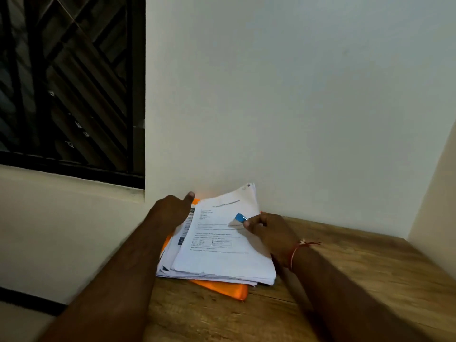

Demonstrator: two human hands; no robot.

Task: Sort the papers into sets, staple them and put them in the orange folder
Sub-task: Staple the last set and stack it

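A thick stack of white printed papers (222, 253) lies on top of an orange folder (222, 290), which peeks out at the front and left. My left hand (170, 211) rests on the stack's far left edge with the thumb raised. My right hand (269, 230) sits at the stack's right side, its fingers closed around a small blue stapler (240, 217) that lies over the top sheet. The far corner of the top sheets curls upward against the wall.
The stack sits on a wooden table (345, 280) pushed into a corner of white walls (296, 95). A dark barred window (69, 82) is at the upper left. The table's left edge drops off beside my left arm.
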